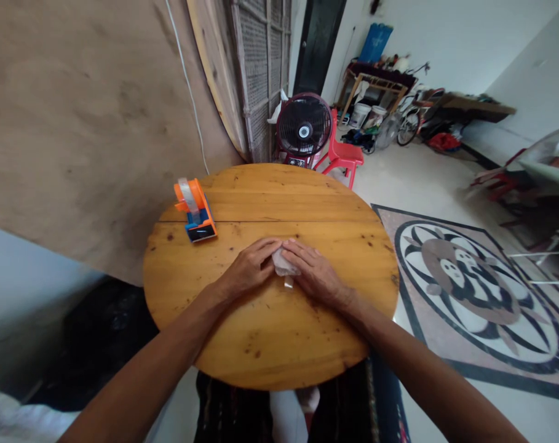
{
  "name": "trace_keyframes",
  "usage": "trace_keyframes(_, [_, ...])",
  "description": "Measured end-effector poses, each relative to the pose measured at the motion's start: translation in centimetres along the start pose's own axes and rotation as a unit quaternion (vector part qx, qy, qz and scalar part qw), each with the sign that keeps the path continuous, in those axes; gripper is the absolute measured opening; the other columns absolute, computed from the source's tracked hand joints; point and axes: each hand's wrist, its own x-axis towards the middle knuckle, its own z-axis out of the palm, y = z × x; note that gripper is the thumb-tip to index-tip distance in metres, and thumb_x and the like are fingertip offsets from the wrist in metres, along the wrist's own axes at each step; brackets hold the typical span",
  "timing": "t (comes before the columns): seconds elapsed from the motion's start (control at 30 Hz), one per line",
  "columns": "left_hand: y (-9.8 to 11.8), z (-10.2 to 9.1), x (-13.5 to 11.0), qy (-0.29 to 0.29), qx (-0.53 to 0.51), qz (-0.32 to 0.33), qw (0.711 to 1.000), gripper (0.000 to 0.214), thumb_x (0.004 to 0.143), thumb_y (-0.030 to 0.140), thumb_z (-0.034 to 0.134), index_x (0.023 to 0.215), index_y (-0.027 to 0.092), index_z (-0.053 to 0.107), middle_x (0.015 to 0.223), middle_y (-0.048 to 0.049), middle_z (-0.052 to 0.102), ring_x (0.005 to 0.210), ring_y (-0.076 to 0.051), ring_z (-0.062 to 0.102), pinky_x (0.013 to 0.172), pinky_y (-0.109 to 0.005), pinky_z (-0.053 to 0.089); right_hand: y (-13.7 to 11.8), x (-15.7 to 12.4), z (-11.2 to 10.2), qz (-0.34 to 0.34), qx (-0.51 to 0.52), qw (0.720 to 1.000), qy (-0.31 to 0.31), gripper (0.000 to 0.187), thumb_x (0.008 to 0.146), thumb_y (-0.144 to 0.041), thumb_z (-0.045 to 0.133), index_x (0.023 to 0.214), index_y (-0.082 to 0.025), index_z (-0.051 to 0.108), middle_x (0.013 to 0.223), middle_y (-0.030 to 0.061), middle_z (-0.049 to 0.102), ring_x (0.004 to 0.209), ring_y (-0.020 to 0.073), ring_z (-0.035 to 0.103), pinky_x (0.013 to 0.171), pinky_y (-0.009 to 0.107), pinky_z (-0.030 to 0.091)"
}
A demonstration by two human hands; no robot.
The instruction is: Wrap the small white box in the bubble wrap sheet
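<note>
A small whitish packet (285,264) rests near the middle of the round wooden table (256,335). My left hand (250,266) curls round its left side, and my right hand (315,271) covers its right side. Both sets of fingertips come together at the packet's far end, hiding much of it. From its near edge a short, shiny strip of tape (288,282) sticks out towards me. Exactly what is wrapped inside cannot be seen. To the left of my hands, apart from them, stands an orange and blue tape dispenser (200,212) with a roll of clear tape.
A wooden board (99,123) leans along the left side of the table. Beyond the far edge are a dark red fan (304,126) and a red plastic chair (346,152). On the floor to the right lies a panda-patterned design (477,283).
</note>
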Motion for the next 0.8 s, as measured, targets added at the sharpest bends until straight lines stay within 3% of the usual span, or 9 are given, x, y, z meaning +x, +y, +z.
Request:
trace_keyframes(0.1, [0.6,-0.4,0.1,0.002,-0.044,-0.034,0.998,0.042,0.082,0.013,0.057,0.123,0.019,0.057,0.122,-0.0098,0.062,0.112,-0.02,0.059,0.098,-0.039,0.048,0.0,0.6,-0.4,-0.013,0.032,0.999,0.025,0.048,0.09,-0.019,0.048,0.138,-0.023,0.044,0.14,0.0107,0.05,0.134,0.0215,0.04,0.108,0.046,0.038])
trace_keyframes(0.2, [1.2,-0.9,0.2,-0.017,-0.129,-0.121,0.984,0.041,0.079,0.021,0.063,0.119,0.018,0.061,0.115,-0.0085,0.066,0.101,-0.021,0.064,0.091,-0.037,0.052,-0.2,1.5,-1.9,0.003,0.115,0.993,0.03,0.047,0.088,-0.027,0.055,0.134,-0.023,0.048,0.132,0.0105,0.057,0.124,0.0216,0.052,0.104,0.043,0.043])
trace_keyframes(0.33, [1.8,-1.5,0.4,-0.068,-0.262,-0.242,0.932,0.036,0.079,0.032,0.065,0.111,0.016,0.065,0.104,-0.0074,0.071,0.089,-0.021,0.067,0.08,-0.034,0.054,-0.2,2.3,-3.9,0.082,0.235,0.968,-0.038,0.059,0.079,-0.035,0.069,0.133,-0.023,0.048,0.131,0.0103,0.058,0.118,0.0237,0.057,0.1,0.041,0.046])
trace_keyframes(0.4, [2.0,-1.8,0.6,-0.08,-0.303,-0.28,0.907,0.034,0.079,0.033,0.065,0.108,0.015,0.066,0.102,-0.0075,0.071,0.087,-0.02,0.067,0.076,-0.032,0.054,0.0,2.4,-4.1,0.105,0.27,0.955,-0.065,0.072,0.071,-0.037,0.076,0.135,-0.022,0.046,0.134,0.0115,0.056,0.119,0.0259,0.055,0.1,0.043,0.045])
trace_keyframes(0.47, [2.1,-2.0,0.7,-0.098,-0.327,-0.313,0.886,0.033,0.079,0.036,0.064,0.105,0.015,0.067,0.095,-0.0069,0.072,0.078,-0.018,0.066,0.068,-0.029,0.053,0.2,2.3,-3.7,0.138,0.304,0.94,-0.069,0.073,0.068,-0.036,0.078,0.133,-0.021,0.048,0.129,0.0119,0.059,0.114,0.026,0.058,0.096,0.042,0.047])
trace_keyframes(0.53, [2.1,-2.3,0.8,-0.116,-0.32,-0.332,0.88,0.034,0.082,0.042,0.06,0.1,0.015,0.068,0.083,-0.0048,0.071,0.067,-0.016,0.064,0.058,-0.025,0.05,0.3,2.3,-3.1,0.19,0.366,0.909,-0.067,0.064,0.068,-0.034,0.077,0.126,-0.019,0.053,0.118,0.0108,0.065,0.104,0.0237,0.063,0.09,0.039,0.051])
trace_keyframes(0.67, [2.0,-2.7,0.9,-0.1,-0.237,-0.273,0.927,0.04,0.087,0.049,0.049,0.083,0.015,0.069,0.076,-0.0042,0.068,0.069,-0.017,0.061,0.061,-0.026,0.049,0.2,2.6,-2.3,0.265,0.527,0.805,-0.067,0.061,0.065,-0.031,0.078,0.12,-0.018,0.056,0.111,0.0078,0.068,0.096,0.019,0.065,0.086,0.034,0.051])
trace_keyframes(0.73, [2.0,-2.7,1.0,-0.104,-0.257,-0.244,0.929,0.039,0.087,0.048,0.05,0.089,0.015,0.07,0.088,-0.0062,0.07,0.081,-0.02,0.063,0.071,-0.029,0.05,0.2,2.8,-2.0,0.288,0.562,0.772,-0.07,0.057,0.064,-0.033,0.079,0.116,-0.018,0.06,0.105,0.0069,0.069,0.09,0.0175,0.066,0.081,0.031,0.052])
trace_keyframes(0.8, [2.0,-2.6,1.0,-0.126,-0.316,-0.245,0.908,0.038,0.085,0.045,0.055,0.107,0.016,0.066,0.101,-0.0075,0.07,0.092,-0.023,0.063,0.079,-0.033,0.05,0.3,2.9,-1.7,0.314,0.564,0.76,-0.077,0.051,0.064,-0.038,0.078,0.108,-0.016,0.063,0.095,0.0063,0.07,0.079,0.0161,0.065,0.069,0.027,0.052])
